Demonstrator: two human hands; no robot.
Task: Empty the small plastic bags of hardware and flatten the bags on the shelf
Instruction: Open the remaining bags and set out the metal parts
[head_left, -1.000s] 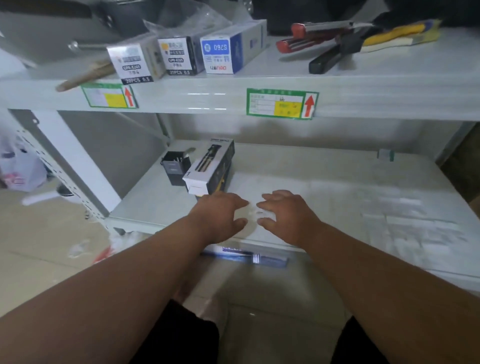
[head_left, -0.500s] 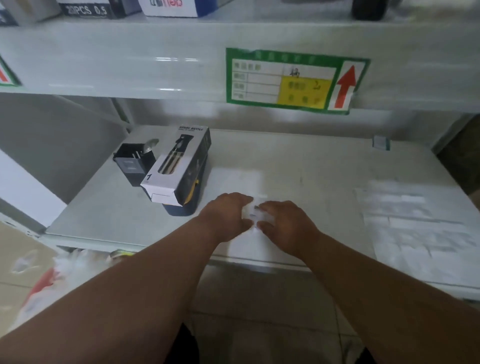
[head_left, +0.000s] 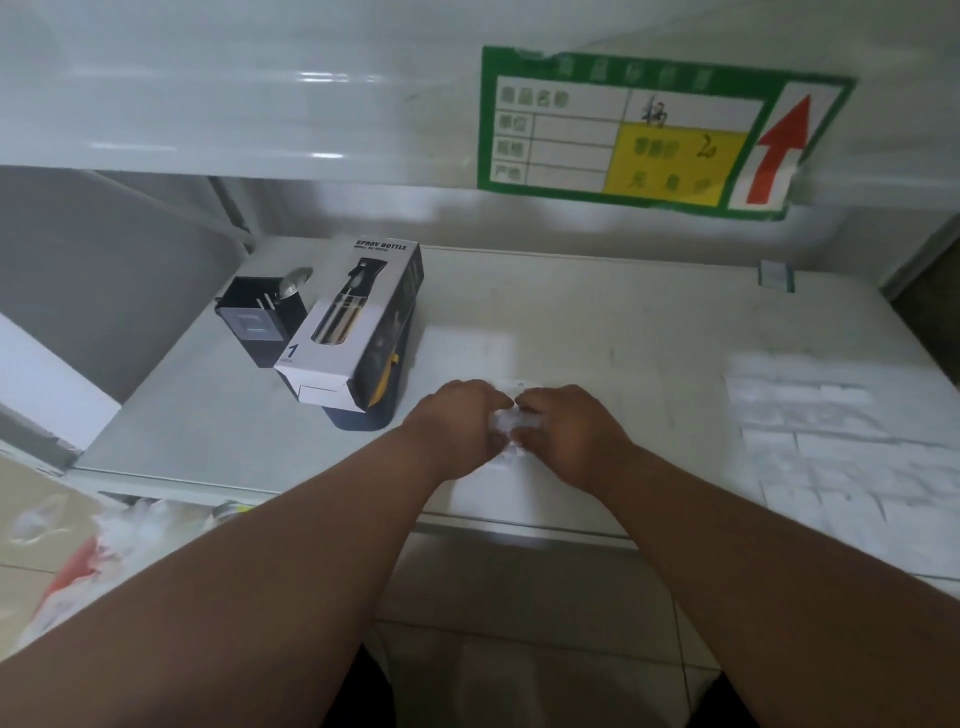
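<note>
A small clear plastic bag (head_left: 508, 420) lies near the front of the white lower shelf (head_left: 597, 322). My left hand (head_left: 457, 423) and my right hand (head_left: 563, 431) meet over it, fingertips pinching it from both sides, so most of the bag is hidden. Any hardware inside cannot be made out. Several flattened clear bags (head_left: 831, 441) lie spread in rows on the right part of the shelf.
A white spray bottle box (head_left: 353, 322) rests on a dark object at the left of the shelf, with a small black box (head_left: 254, 322) behind it. A green label (head_left: 649, 135) marks the upper shelf edge. Crumpled plastic (head_left: 124, 535) lies on the floor lower left.
The camera has moved closer and lower, so the upper shelf's contents left the frame. Both hands drew together from resting apart to pinching the small bag between them.
</note>
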